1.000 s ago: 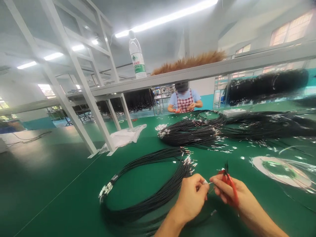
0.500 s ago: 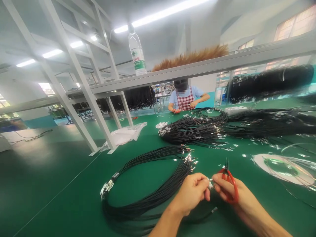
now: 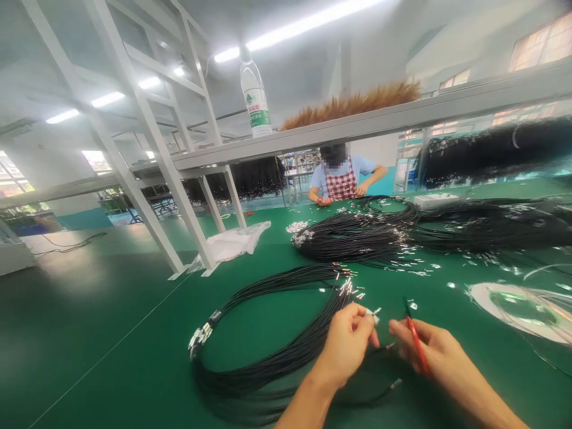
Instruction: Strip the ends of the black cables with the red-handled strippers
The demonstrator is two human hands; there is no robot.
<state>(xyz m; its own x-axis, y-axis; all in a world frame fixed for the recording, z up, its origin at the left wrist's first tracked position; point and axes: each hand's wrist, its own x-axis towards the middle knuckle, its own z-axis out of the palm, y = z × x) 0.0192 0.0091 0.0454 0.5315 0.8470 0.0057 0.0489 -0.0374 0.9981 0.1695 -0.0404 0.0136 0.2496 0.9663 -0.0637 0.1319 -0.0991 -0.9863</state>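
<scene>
My left hand (image 3: 346,345) is pinched on a small silver metal end piece (image 3: 373,313) just above the green table. My right hand (image 3: 424,351) is closed around red-handled pliers (image 3: 415,342) and also touches the end of a black cord (image 3: 388,347) between the two hands. A looped bundle of black cords with silver tips (image 3: 268,333) lies to the left of my hands, its tips fanned out near my left fingers.
A large heap of black cords (image 3: 357,238) and scattered silver pieces lie further back. A white frame leg (image 3: 187,226) and a plastic bag (image 3: 232,241) stand left. A person in a checked apron (image 3: 342,179) works opposite. A water bottle (image 3: 254,101) stands on the shelf. Clear bag (image 3: 513,304) at right.
My hands, joined on the cord end before, have drawn slightly apart. My left hand now lifts the silver piece clear, and the pliers have turned edge-on in my right hand.
</scene>
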